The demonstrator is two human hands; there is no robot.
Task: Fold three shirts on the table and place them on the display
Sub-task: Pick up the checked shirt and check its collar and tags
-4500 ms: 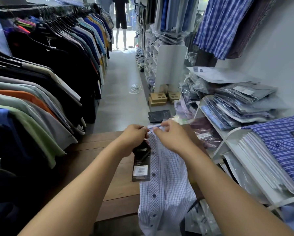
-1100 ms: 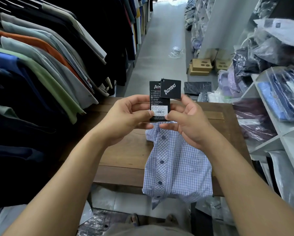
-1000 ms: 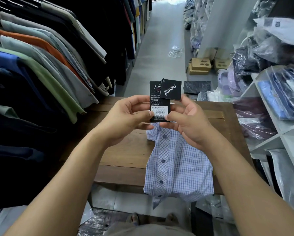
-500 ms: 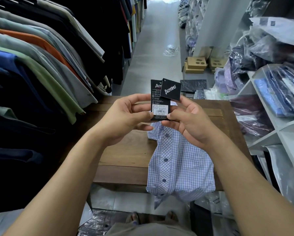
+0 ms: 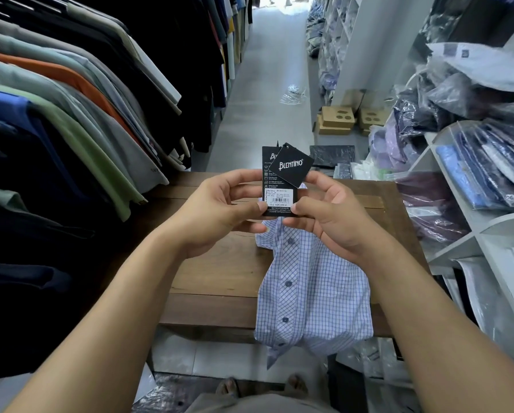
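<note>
Head view: left hand [image 5: 217, 213] and right hand [image 5: 336, 216] are raised together over the wooden table [image 5: 220, 272], both pinching the black hang tags [image 5: 282, 180] from either side. Left thumb and fingers are clamped on the left edge of the long tag with the white price sticker; right thumb and fingers are clamped on its right edge, with the small square "BLENTINO" tag tilted in front at the top. The checked shirt [image 5: 312, 290], white-blue with dark buttons, lies folded narrow on the table just below the hands, button placket up, its lower end hanging over the near table edge. The collar end is hidden behind the hands; can't tell how the tags attach. Rack of hanging shirts [image 5: 70, 114] along the left side, white display shelves [image 5: 470, 242] on the right holding bagged shirts [image 5: 488, 165]. Cardboard boxes [image 5: 339, 120] on the floor beyond the table. Sandalled feet [image 5: 228, 386] visible at the bottom edge.
</note>
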